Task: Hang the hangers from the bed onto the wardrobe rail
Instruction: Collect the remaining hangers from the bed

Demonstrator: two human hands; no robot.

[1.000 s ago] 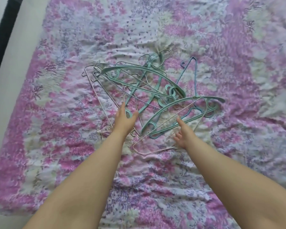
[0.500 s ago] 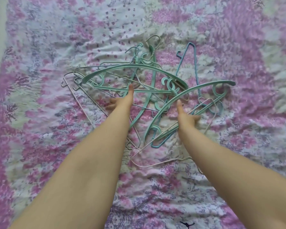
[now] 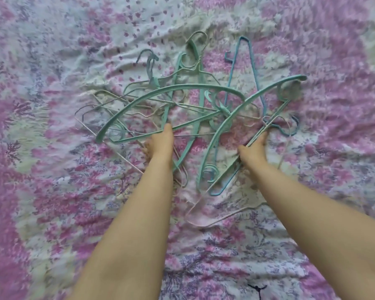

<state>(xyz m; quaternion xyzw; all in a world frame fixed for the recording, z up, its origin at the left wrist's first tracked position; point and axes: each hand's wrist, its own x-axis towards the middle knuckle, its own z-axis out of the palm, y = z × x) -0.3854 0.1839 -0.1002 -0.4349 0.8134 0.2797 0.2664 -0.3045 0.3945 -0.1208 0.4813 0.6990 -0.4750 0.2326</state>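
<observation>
Hangers (image 3: 182, 118) are lying in a tangled heap mid-bed, teal plastic ones crossing thin wire ones, hooks pointing every way. L hand (image 3: 160, 144) is reaching into the heap at a teal bar; its grip is hidden under the palm, can't tell if closed. R hand (image 3: 252, 149) is curling fingers round a bundle of thin bars, w/ thumb out. Bed sheet (image 3: 52, 191) is lying wrinkled beneath. Risk: lifting now is prob. dragging interlocked hangers along, hooks snagging, some dropping or catching the sheet.

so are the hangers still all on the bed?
Yes, the tangled hangers all lie on the floral bedsheet, with both hands among them.
</observation>
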